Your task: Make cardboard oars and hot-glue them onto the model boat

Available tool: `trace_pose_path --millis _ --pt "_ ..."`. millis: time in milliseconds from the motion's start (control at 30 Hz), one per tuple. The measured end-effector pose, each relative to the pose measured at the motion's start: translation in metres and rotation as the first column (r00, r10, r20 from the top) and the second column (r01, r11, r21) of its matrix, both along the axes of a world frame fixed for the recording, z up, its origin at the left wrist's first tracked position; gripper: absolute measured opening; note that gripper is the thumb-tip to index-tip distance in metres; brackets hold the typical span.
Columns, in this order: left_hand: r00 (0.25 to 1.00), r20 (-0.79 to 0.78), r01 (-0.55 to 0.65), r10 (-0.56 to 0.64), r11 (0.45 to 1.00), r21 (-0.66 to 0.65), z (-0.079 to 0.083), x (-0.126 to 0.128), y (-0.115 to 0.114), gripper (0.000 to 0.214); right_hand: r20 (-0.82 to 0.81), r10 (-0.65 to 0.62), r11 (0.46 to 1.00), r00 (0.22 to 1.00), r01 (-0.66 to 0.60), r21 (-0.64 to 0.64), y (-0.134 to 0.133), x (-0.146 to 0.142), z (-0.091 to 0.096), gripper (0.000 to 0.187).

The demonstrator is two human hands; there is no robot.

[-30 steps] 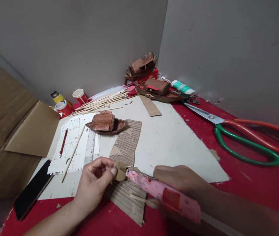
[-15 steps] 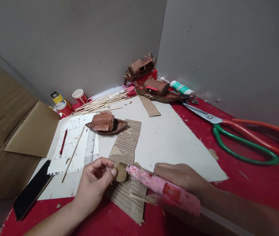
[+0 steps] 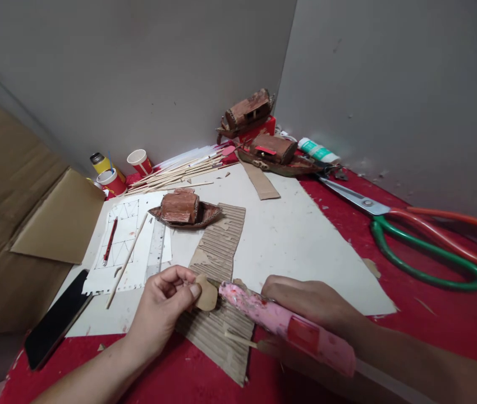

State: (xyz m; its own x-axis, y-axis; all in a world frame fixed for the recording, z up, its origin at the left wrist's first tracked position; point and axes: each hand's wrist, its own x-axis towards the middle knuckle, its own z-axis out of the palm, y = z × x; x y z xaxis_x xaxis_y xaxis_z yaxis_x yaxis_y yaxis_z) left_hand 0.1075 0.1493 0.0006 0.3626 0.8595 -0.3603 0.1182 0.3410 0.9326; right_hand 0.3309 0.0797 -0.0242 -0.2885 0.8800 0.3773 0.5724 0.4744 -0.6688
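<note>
Between the thumb and fingers of my left hand (image 3: 166, 303) is a small rounded cardboard piece (image 3: 207, 296). My right hand (image 3: 306, 303) is wrapped round a pink hot glue gun (image 3: 280, 322), whose paint-stained front end comes close to the cardboard piece's right edge; whether they touch I cannot tell. A clear glue stick (image 3: 384, 379) sticks out of the gun's back. Beneath both hands lies a strip of corrugated cardboard (image 3: 217, 252). A thin wooden stick (image 3: 241, 339) shows by my right hand. Just beyond, a small brown model boat (image 3: 183, 209) rests partly on the strip.
Two more model boats (image 3: 249, 112) stand at the back. Large scissors (image 3: 373, 206) with red and green handles lie right. At left are a phone (image 3: 55, 320), a drawing sheet (image 3: 123, 235), a ruler (image 3: 155, 249), paper cups (image 3: 140, 161), wooden sticks (image 3: 179, 173) and a cardboard box (image 3: 15, 224).
The view has shifted slightly, moving the background a little to the right. Both hands keep their grips, and the glue gun's front end stays beside the cardboard piece, which looks slightly turned.
</note>
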Motion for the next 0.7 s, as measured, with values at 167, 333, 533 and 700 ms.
trace_pose_path --millis 167,333,533,700 --pt "1.0 0.002 0.009 -0.009 0.999 -0.03 -0.002 -0.0016 -0.0007 0.02 0.028 0.049 0.999 0.998 -0.049 -0.013 -0.0009 0.0007 0.0074 0.027" --pt "0.999 -0.032 0.027 -0.027 0.999 -0.022 -0.0018 -0.0018 -0.0015 0.022 0.015 0.085 0.996 0.996 -0.085 -0.009 0.0011 0.0028 0.0058 0.029" --pt "0.999 -0.033 0.033 -0.033 0.999 -0.008 -0.0009 -0.0016 -0.0013 0.022 0.075 0.066 0.998 0.995 -0.066 -0.003 0.002 0.0032 0.0015 0.027" --pt "0.998 -0.055 0.011 -0.01 1.0 0.027 -0.0002 -0.0008 -0.0028 0.022 0.127 0.065 0.998 0.99 -0.064 -0.006 -0.0011 0.0001 0.01 0.032"
